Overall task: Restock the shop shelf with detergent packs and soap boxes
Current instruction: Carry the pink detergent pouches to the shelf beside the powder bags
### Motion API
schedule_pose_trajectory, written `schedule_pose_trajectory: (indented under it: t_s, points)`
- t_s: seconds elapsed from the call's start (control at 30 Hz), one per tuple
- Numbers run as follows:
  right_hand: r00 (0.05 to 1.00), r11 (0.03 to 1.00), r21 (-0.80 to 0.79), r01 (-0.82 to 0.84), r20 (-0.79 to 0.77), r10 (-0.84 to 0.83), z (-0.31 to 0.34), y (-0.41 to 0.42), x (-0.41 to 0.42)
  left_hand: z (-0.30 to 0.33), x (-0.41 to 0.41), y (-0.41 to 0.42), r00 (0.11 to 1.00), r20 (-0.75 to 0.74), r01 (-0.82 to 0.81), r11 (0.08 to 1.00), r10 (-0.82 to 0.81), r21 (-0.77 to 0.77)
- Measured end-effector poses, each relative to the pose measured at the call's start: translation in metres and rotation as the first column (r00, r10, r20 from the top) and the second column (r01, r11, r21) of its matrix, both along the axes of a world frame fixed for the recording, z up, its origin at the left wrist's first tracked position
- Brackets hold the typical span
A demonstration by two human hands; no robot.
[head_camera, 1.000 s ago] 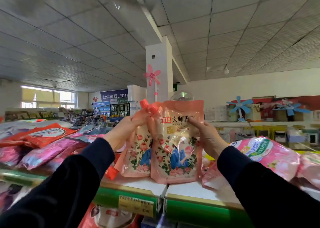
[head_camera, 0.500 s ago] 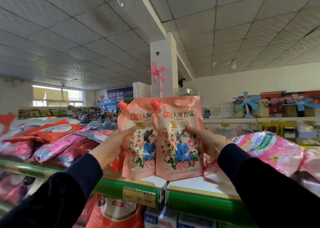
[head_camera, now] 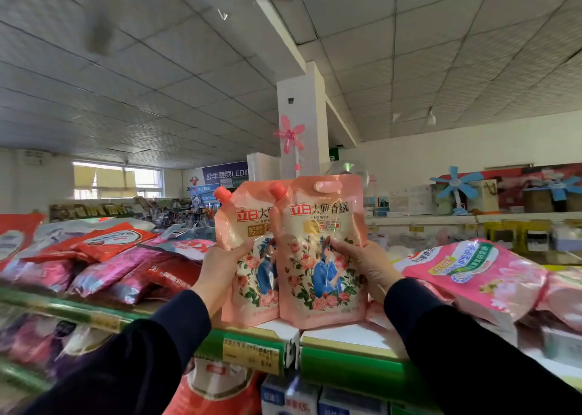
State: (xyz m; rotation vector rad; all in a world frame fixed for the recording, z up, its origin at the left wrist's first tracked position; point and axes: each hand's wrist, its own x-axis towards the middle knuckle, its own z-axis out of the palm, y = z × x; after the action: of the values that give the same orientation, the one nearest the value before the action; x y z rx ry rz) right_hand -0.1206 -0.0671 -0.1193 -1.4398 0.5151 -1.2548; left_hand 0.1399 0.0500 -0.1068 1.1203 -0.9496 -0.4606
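- Two detergent pouches stand upright, side by side, on the white top shelf [head_camera: 340, 336]; the front pouch [head_camera: 321, 257] overlaps the rear pouch [head_camera: 242, 225].
- Each pouch: salmon-pink film, red corner spout cap, red-and-black lettering, rose print around a figure in blue. The front pouch has a punched handle slot.
- Left hand [head_camera: 220, 266] grasps the rear pouch at its left edge.
- Right hand [head_camera: 368, 263] grasps the front pouch at its right edge.
- Flat pink packs [head_camera: 472, 273] lie just right; red packs [head_camera: 107, 241] lie left.
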Motion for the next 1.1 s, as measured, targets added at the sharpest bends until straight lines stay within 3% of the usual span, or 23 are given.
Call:
schedule_pose_trajectory:
  t_s: [0.13, 0.33, 0.5, 0.63, 0.9, 1.1]
  points:
    - [0.999, 0.999, -0.048, -0.022, 0.043, 0.024, 0.012, 0.003, 0.005, 0.006, -0.003, 0.015, 0.998, -0.009, -0.063, 0.996, 0.062, -0.069]
    - [0.969, 0.974, -0.047, -0.222, 0.102, 0.226, 0.036, 0.033, 0.014, 0.035, -0.015, 0.077, 0.973, 0.004, -0.228, 0.959, 0.232, -0.171]
    - [0.890, 0.902, -0.062, -0.427, 0.147, 0.432, 0.045, 0.082, 0.013, 0.043, -0.041, 0.155, 0.921, -0.010, -0.384, 0.902, 0.390, -0.197]
    - [0.842, 0.847, -0.051, -0.529, 0.098, 0.531, 0.039, 0.128, 0.015, 0.036, -0.072, 0.228, 0.867, -0.031, -0.494, 0.850, 0.497, -0.183]
    - [0.624, 0.625, -0.025, -0.780, 0.044, 0.781, 0.024, 0.265, 0.036, 0.023, -0.150, 0.409, 0.656, -0.030, -0.747, 0.643, 0.754, -0.168]
    - [0.383, 0.385, -0.014, -0.923, 0.061, 0.922, 0.024, 0.396, 0.043, 0.020, -0.220, 0.546, 0.440, -0.053, -0.894, 0.431, 0.897, -0.126]
